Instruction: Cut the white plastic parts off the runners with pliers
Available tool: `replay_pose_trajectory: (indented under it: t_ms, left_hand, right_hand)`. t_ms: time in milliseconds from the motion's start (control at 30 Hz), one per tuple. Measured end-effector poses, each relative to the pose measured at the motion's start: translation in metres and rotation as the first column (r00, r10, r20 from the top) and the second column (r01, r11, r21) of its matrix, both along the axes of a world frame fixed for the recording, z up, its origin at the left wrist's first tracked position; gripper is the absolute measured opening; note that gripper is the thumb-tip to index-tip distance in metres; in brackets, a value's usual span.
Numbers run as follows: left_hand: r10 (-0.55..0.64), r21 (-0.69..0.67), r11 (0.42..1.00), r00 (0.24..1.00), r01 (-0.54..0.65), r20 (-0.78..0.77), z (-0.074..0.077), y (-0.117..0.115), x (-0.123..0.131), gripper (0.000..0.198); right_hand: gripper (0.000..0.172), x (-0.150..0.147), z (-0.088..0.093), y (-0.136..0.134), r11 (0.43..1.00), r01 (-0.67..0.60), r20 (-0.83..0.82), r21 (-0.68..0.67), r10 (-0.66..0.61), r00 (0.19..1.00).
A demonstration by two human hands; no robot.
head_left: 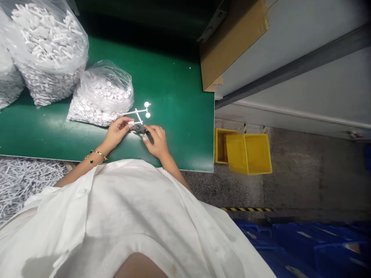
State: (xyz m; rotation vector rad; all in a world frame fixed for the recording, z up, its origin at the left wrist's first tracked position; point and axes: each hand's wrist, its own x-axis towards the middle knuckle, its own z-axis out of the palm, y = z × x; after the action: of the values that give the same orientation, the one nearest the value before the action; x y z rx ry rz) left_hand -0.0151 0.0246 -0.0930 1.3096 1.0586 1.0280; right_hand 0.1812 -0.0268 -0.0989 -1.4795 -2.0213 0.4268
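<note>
My left hand (pixel 117 130) pinches a white plastic sprue (pixel 138 115) just above the green table. Thin branches run out from the sprue, and two small round discs sit at its far right end. In my right hand (pixel 157 142) is a small dark grey tool (pixel 139 129) that looks like nippers, with the fingers closed round it. Its head is close to the branch by my left fingertips. Whether it touches the plastic I cannot tell.
A clear bag of small white round pieces (pixel 100 98) stands just beyond my left hand. Bigger bags of white parts (pixel 52 50) are farther left. White sprue scraps (pixel 26 181) lie below the table's left edge. Yellow bins (pixel 257 154) and blue crates (pixel 295 243) are at right.
</note>
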Motion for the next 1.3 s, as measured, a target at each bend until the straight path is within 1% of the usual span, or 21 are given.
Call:
replay_pose_trajectory:
  t_ms: [167,333,667,900,1033,1133,1300]
  left_hand:
    - [0.016,0.035,0.999,0.999,-0.014,-0.047,-0.004,0.001,0.001,0.031]
    - [0.012,0.054,0.998,0.998,-0.009,-0.062,-0.002,0.002,0.002,0.030]
    - [0.036,0.086,0.996,0.995,-0.028,-0.098,0.001,0.002,0.004,0.028]
    - [0.037,0.081,0.996,0.994,-0.029,-0.100,0.001,0.002,0.003,0.029]
    - [0.052,0.100,0.994,0.993,-0.041,-0.103,0.001,0.003,0.004,0.030]
    - [0.046,0.104,0.994,0.993,-0.034,-0.112,0.001,0.004,0.004,0.030]
    - [0.053,0.092,0.995,0.993,-0.043,-0.109,0.001,0.004,0.004,0.029]
  right_hand:
    - [0.041,0.001,-0.004,0.001,0.999,0.006,-0.006,-0.035,-0.006,1.000]
    - [0.042,0.002,-0.005,0.001,0.997,0.005,0.019,-0.076,-0.004,1.000]
    - [0.033,0.002,0.002,0.003,0.997,0.022,0.030,-0.079,-0.019,0.999]
    - [0.032,0.001,0.007,0.005,0.995,0.033,0.053,-0.096,-0.028,0.998]
    - [0.032,0.001,0.007,0.005,0.995,0.026,0.038,-0.093,-0.023,0.999]
    - [0.034,0.001,0.004,0.005,0.995,0.039,0.022,-0.095,-0.037,0.999]
    - [0.045,0.002,-0.001,0.005,0.996,0.041,-0.032,-0.085,-0.044,0.999]
